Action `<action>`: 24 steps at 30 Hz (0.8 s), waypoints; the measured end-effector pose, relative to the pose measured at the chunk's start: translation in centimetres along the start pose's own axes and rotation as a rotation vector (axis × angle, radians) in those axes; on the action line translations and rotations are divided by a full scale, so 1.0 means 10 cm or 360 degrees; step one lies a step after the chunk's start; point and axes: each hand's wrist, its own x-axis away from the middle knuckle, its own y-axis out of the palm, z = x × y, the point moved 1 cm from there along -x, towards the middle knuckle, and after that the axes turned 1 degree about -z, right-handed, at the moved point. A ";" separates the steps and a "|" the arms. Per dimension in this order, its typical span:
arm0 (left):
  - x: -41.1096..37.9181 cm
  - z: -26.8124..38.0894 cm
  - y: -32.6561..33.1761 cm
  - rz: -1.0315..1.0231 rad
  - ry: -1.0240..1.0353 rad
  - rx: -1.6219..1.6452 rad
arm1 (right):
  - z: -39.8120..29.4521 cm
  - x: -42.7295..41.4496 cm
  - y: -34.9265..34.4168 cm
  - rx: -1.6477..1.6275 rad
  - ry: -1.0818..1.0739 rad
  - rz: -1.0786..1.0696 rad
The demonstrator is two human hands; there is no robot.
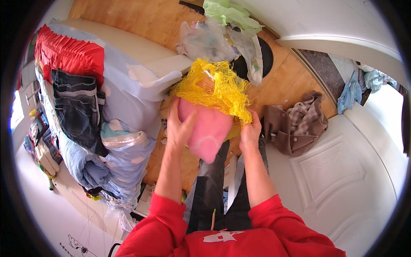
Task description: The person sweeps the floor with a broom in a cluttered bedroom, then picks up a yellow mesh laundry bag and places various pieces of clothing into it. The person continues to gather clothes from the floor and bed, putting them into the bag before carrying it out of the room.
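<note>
My left hand (181,125) holds a fuzzy pink cloth item (205,128), its thumb lying across the top and its fingers at the left edge. The pink item tapers to a rounded end that points towards me. A yellow mesh net bag (221,86) lies around the far end of the pink item, its loose netting bunched up. My right hand (251,130) is closed on the right edge of the yellow netting. Part of the pink item is hidden by the net.
On the bed at the left lie folded dark jeans (77,109), a red ruffled cloth (69,53) and a blue quilt (86,163). Plastic bags (205,40) stand on the floor ahead. A brown coat (292,125) lies at the right, by a white door (334,173).
</note>
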 end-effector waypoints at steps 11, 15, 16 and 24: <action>0.50 0.26 0.45 0.0034 0.0474 -0.1151 | 0.07 0.07 -0.12 0.1161 -0.0456 0.0115; 0.48 0.36 0.46 0.0106 0.0416 -0.0822 | 0.23 0.11 -0.38 0.1509 -0.0519 0.0234; 0.55 0.36 0.41 0.0053 0.0346 -0.0560 | 0.24 0.12 -0.40 0.1477 -0.0424 0.0170; 0.58 0.21 0.34 -0.0429 0.0814 -0.1053 | 0.02 0.43 -0.29 0.1328 -0.0205 -0.0311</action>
